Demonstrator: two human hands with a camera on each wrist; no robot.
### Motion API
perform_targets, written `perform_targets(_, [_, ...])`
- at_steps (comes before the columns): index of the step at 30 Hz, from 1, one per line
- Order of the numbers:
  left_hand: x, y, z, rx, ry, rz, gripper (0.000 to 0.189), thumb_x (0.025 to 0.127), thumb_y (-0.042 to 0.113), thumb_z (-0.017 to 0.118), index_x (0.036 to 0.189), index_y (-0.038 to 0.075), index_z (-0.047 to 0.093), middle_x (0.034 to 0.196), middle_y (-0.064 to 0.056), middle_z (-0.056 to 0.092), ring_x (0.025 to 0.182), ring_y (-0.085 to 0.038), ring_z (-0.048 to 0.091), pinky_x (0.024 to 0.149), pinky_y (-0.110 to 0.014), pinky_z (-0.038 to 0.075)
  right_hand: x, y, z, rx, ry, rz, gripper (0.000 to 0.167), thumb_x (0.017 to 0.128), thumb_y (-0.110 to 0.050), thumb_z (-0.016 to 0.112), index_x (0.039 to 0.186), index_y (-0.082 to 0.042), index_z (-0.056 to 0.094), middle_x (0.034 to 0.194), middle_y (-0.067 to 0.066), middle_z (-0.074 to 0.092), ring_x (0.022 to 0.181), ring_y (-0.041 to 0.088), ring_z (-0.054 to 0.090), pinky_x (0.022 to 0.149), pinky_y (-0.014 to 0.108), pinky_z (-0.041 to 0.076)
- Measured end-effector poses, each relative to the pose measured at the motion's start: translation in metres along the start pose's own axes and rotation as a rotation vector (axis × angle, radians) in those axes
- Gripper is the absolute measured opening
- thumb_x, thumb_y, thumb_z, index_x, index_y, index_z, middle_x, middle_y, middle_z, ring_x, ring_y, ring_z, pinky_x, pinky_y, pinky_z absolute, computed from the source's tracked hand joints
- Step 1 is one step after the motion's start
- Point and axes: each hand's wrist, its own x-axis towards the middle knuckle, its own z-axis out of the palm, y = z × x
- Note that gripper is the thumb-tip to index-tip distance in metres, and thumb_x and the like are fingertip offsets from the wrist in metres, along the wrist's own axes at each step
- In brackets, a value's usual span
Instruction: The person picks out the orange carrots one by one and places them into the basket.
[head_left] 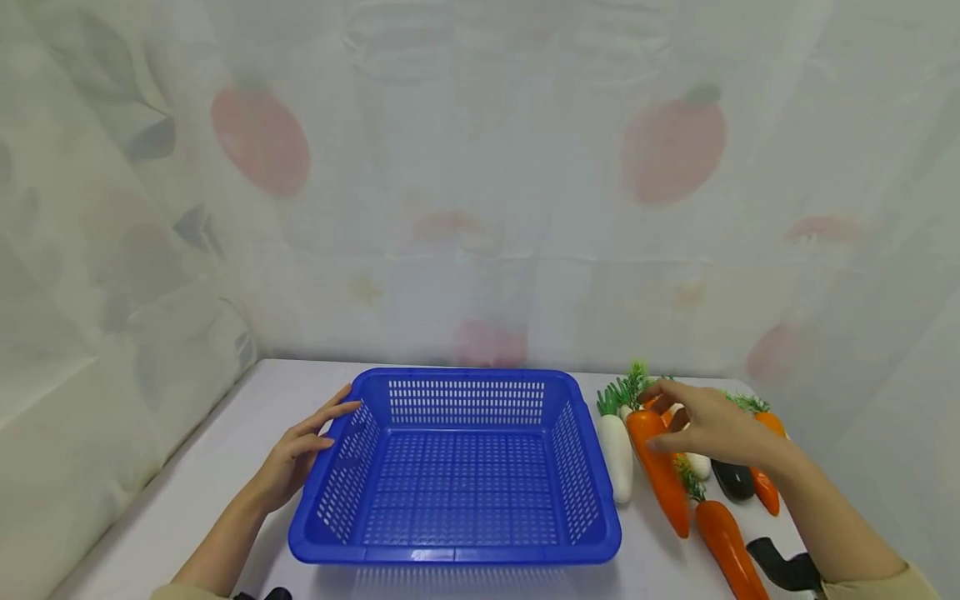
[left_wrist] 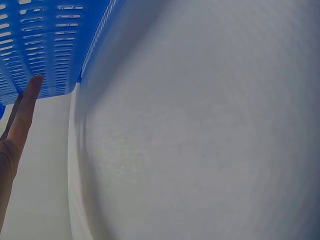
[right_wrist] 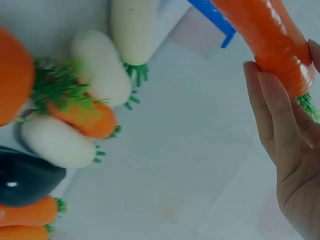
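My right hand (head_left: 712, 421) grips an orange carrot (head_left: 660, 475) near its thick, leafy end. In the right wrist view the fingers (right_wrist: 280, 115) lie against the carrot (right_wrist: 270, 42), which is lifted above the other vegetables. At the left side of a blue plastic basket (head_left: 454, 554), my left hand (head_left: 292, 458) touches the rim with fingers extended. One finger (left_wrist: 27, 107) stretches along the outside of the perforated wall in the left wrist view. Nothing lies inside the basket.
A white radish (head_left: 617, 458) lies beside the basket's right wall. Further right are another carrot (head_left: 726, 546), a dark eggplant (head_left: 733, 481) and several more carrots and white radishes. A patterned curtain (head_left: 480, 183) hangs behind the white table (head_left: 258, 417).
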Motion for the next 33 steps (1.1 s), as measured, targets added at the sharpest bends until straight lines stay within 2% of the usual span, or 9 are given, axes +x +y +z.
perform_targets(3, [0.0,0.0,0.001,0.005,0.004,0.004,0.054,0.098,0.0,0.026,0.152,-0.004,0.026,0.17,0.003,-0.002,0.139,0.005,0.042,0.094,-0.025,0.055,0.006,-0.008,-0.005,-0.018,0.046,-0.011,0.054,0.084,-0.036,0.076,0.127,-0.011,0.056,0.117,0.011,0.067,0.093,0.017,0.066,0.075,0.029,0.055])
perform_targets(8, [-0.001,0.001,0.001,0.006,0.0,0.001,0.054,0.099,0.001,0.026,0.153,-0.002,0.027,0.17,0.005,0.0,0.136,0.001,0.046,0.093,-0.026,0.055,0.017,-0.02,-0.011,0.012,0.106,-0.01,0.052,0.085,-0.036,0.074,0.128,-0.014,0.054,0.12,0.014,0.065,0.096,0.022,0.067,0.077,0.037,0.057])
perform_targets(20, [0.0,0.002,0.002,0.006,0.003,-0.012,0.054,0.099,0.002,0.027,0.153,-0.002,0.025,0.17,0.007,0.0,0.135,-0.002,0.05,0.091,-0.027,0.057,0.048,-0.043,-0.011,0.121,0.328,0.015,0.058,0.087,-0.04,0.073,0.136,-0.019,0.05,0.127,0.012,0.062,0.104,0.028,0.068,0.076,0.03,0.056])
perform_targets(27, [0.001,0.003,0.004,-0.007,0.0,-0.004,0.054,0.099,0.002,0.027,0.153,-0.005,0.024,0.17,0.003,-0.003,0.138,0.0,0.046,0.093,-0.026,0.056,0.068,-0.053,-0.002,0.215,0.364,-0.008,0.057,0.088,-0.035,0.072,0.137,-0.017,0.05,0.129,0.013,0.061,0.104,0.028,0.068,0.078,0.025,0.058])
perform_targets(33, [0.001,0.003,0.004,-0.007,0.01,-0.01,0.054,0.099,0.002,0.027,0.152,-0.005,0.023,0.17,0.003,-0.003,0.137,0.002,0.046,0.093,-0.025,0.055,0.085,-0.06,0.01,0.275,0.36,-0.025,0.057,0.088,-0.033,0.073,0.137,-0.016,0.049,0.131,0.014,0.061,0.103,0.029,0.068,0.078,0.031,0.06])
